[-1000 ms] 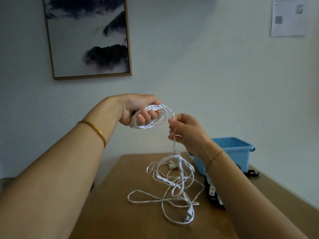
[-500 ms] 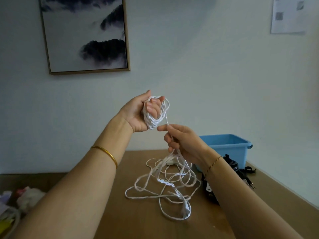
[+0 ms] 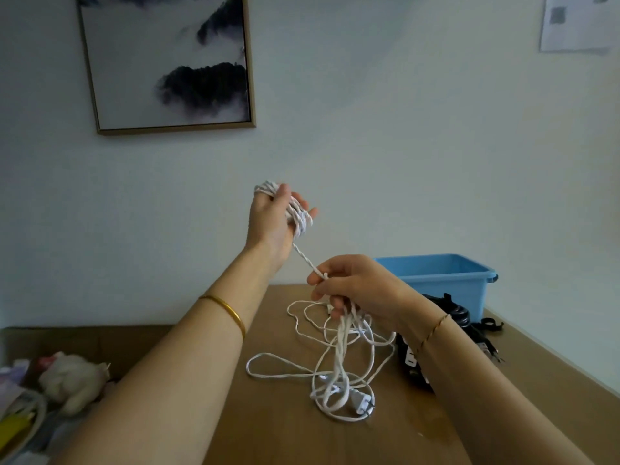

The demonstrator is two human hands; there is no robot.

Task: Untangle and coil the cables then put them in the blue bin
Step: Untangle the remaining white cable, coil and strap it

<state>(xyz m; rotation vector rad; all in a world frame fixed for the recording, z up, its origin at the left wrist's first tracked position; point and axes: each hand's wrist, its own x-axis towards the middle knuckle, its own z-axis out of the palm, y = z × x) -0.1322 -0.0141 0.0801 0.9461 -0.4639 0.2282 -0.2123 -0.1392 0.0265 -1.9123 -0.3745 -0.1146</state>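
Note:
A white twisted cable (image 3: 330,370) lies in loose tangled loops on the wooden table (image 3: 281,424), its plug near the front. My left hand (image 3: 273,223) is raised above the table with several turns of this cable wound round its fingers. A taut strand runs down from that coil to my right hand (image 3: 352,286), which pinches the cable and holds several hanging strands. The blue bin (image 3: 446,280) stands at the table's far right, behind my right wrist. A black cable bundle (image 3: 459,313) lies just in front of the bin, partly hidden by my right forearm.
The table ends at a white wall on the far side and right. A framed picture (image 3: 167,62) hangs on the wall above. At the lower left, off the table, lie a pale stuffed toy (image 3: 72,380) and other clutter.
My left hand has turned over and moved up, winding another turn of cable round its fingers. My right hand has dropped lower along the strand. The view has tilted down.

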